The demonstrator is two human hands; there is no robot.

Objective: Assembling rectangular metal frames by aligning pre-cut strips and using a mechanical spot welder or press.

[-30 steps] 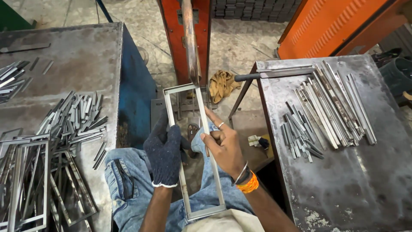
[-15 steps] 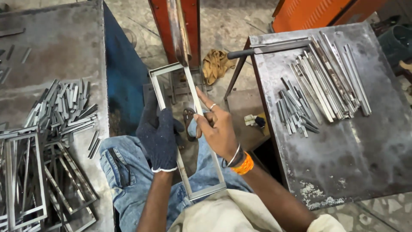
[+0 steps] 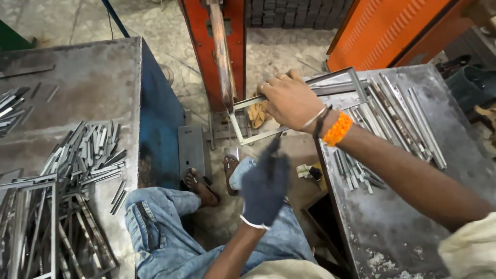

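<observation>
Steel is what we have in hand: from the head view, our bare right hand has its fingers curled shut over the upper rail of a thin rectangular metal frame, which we hold in the air between the two tables. Its long axis runs roughly left to right, rising a little toward the right, so that its far end lies over the near corner of the right table while its left end hangs just beside the brown arm of the orange machine. Our left hand, in a dark glove, sits lower and nearer to us, over the jeans on our knee; it is clear of the frame, fingers loosely bent and holding nothing that we can see. The right hand is thus the one on the frame, and the gloved one lies below it and apart. On the right table a loose pile of metal strips lies directly under and beyond the frame's far end, the nearest thing in its way. To our left, the left table carries short cut strips and, at the near edge, stacked finished frames. Below the frame we see our sandalled feet on the floor.
</observation>
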